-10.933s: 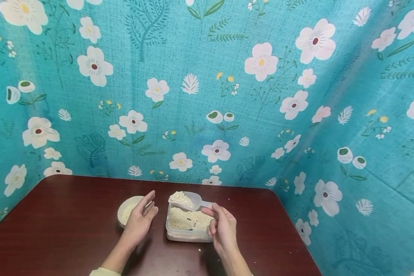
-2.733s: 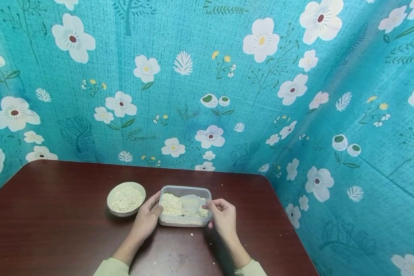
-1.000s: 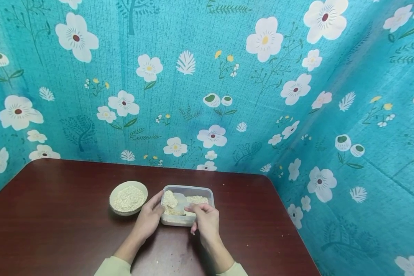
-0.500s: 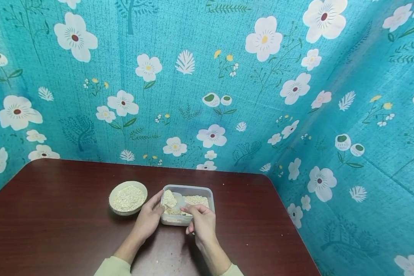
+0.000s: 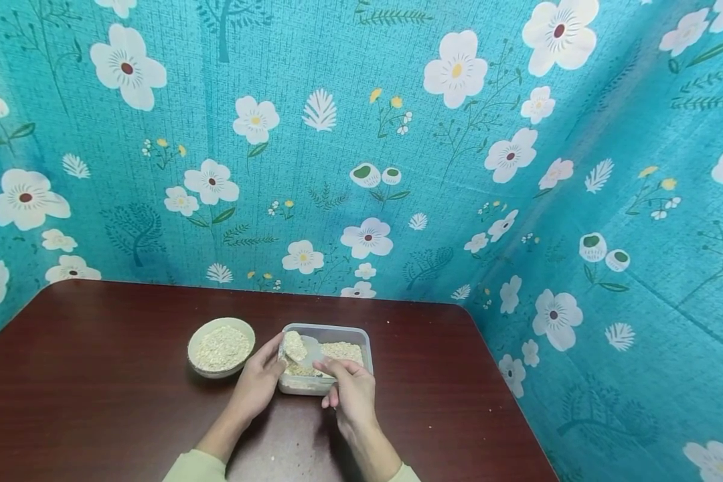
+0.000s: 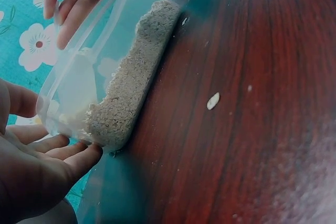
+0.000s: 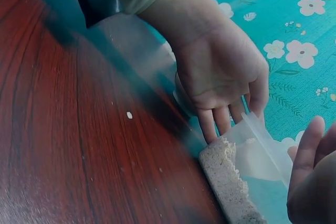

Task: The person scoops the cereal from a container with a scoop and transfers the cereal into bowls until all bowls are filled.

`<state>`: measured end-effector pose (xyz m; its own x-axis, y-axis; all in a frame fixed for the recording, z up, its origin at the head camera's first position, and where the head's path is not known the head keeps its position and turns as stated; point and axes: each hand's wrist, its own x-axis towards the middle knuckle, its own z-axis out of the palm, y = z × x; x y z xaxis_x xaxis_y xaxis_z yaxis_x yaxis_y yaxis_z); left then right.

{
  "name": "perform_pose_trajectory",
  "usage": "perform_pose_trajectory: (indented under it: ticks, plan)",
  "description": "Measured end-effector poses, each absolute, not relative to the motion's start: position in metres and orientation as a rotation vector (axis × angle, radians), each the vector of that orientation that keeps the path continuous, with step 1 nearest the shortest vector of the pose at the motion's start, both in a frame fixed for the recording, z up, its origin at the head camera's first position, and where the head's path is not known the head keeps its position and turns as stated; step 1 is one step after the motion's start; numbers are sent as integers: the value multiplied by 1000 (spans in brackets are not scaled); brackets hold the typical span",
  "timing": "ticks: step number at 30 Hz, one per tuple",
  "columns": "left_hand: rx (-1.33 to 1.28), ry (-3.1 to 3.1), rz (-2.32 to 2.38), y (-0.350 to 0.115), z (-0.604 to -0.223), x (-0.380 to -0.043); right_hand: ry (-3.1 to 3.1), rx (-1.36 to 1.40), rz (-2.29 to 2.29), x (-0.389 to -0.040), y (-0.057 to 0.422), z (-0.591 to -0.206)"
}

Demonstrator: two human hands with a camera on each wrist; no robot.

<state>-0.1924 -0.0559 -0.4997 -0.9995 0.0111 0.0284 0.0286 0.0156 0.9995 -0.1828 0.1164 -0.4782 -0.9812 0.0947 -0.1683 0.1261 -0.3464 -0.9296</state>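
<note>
My left hand (image 5: 257,381) holds the left end of a clear plastic container (image 5: 306,386), fingers against its end wall and thumb at the front corner. Oat flakes lie inside, and the left wrist view shows them through the wall of the container (image 6: 113,30). My right hand (image 5: 355,395) pinches the handle of a translucent scoop (image 5: 310,349) between thumb and forefinger. A heap of oats (image 5: 294,346) fills the scoop's front, at the container's left end. In the right wrist view, the scoop (image 7: 257,158) shows faintly through the plastic.
A pale bowl (image 5: 217,373) filled with oat flakes stands left of the container. Several stray flakes dot the dark red table (image 5: 120,375), one of them a loose flake (image 6: 213,100) near the container. A floral teal cloth (image 5: 313,167) hangs behind and on the right.
Since 2.7 s ago, the right hand and scoop have moved left inside the container, and the scoop carries a heap of oats. In the last half second, little has changed.
</note>
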Motion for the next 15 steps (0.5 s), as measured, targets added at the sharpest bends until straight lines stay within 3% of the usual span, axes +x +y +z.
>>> perform_pose_trajectory:
  ticks: [15]
  plan:
    - [-51,-2220,-2201,-58,-501,-193,1706,374,-2717,-178,124,-480]
